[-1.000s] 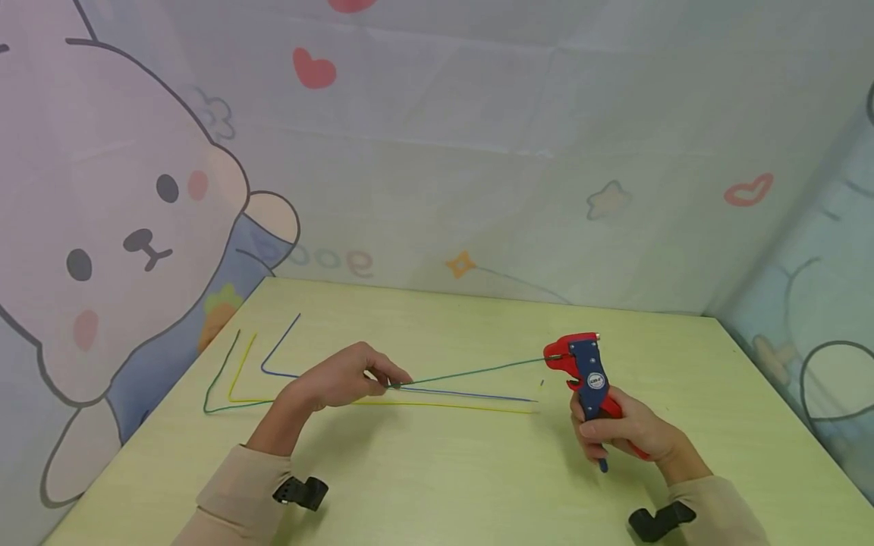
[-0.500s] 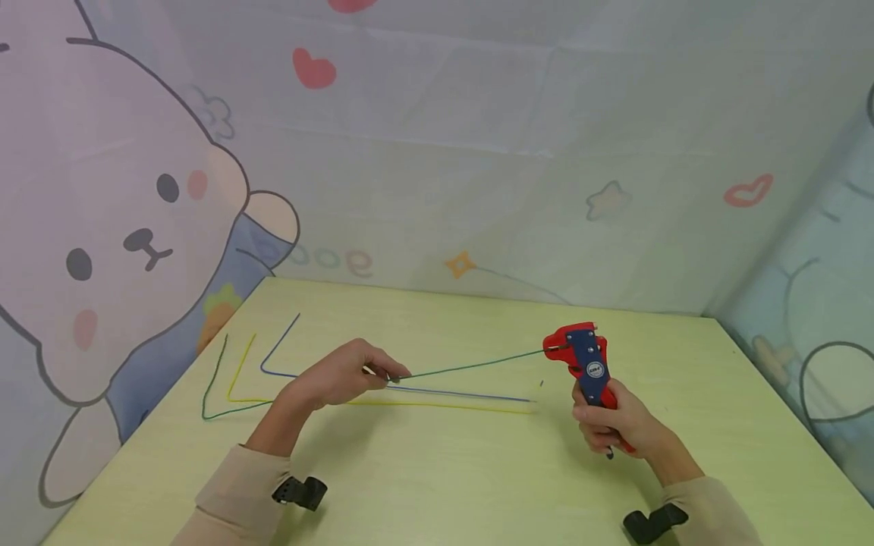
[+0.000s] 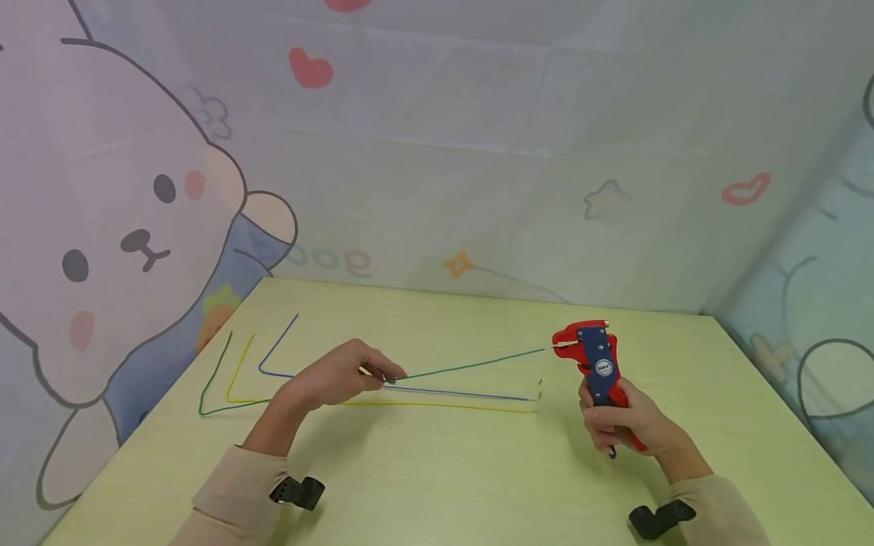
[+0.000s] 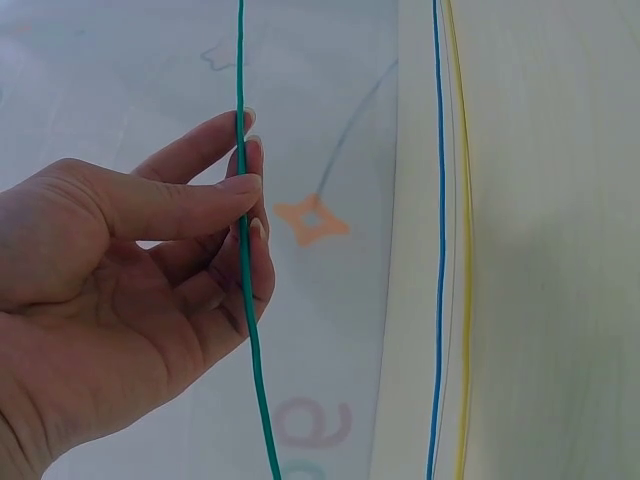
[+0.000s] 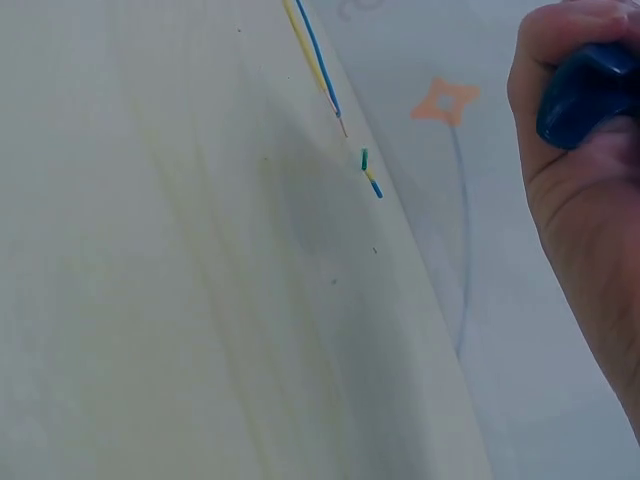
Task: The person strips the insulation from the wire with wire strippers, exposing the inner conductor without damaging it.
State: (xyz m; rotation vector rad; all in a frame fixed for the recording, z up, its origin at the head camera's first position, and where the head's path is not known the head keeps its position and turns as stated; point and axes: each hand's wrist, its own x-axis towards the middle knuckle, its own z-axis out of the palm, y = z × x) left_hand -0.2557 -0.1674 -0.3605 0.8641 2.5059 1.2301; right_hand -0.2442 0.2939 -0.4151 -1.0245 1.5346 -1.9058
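Note:
My left hand [image 3: 334, 375] pinches a green wire [image 3: 471, 366] between thumb and fingertips; the left wrist view shows the thumb [image 4: 235, 192] pressed on it. The wire runs right to a pale, bare-looking tip at the mouth of a red and blue wire stripper [image 3: 597, 356]. My right hand [image 3: 635, 421] grips the stripper's handles and holds it raised above the table. Whether the tip still touches the tool is too small to tell. In the right wrist view, only a dark blue handle end [image 5: 585, 100] shows in the hand.
A blue wire [image 3: 457, 393] and a yellow wire [image 3: 444, 407] lie bent on the table [image 3: 437, 478], partly behind the left hand. Beyond their right ends lie tiny insulation scraps, including a green one [image 5: 365, 159] and a blue one [image 5: 377, 189]. A printed cloth [image 3: 478, 152] hangs behind.
The stripper has shifted slightly right and up. The green wire's end has come out of its mouth with a bare tip, and another small scrap now lies on the table.

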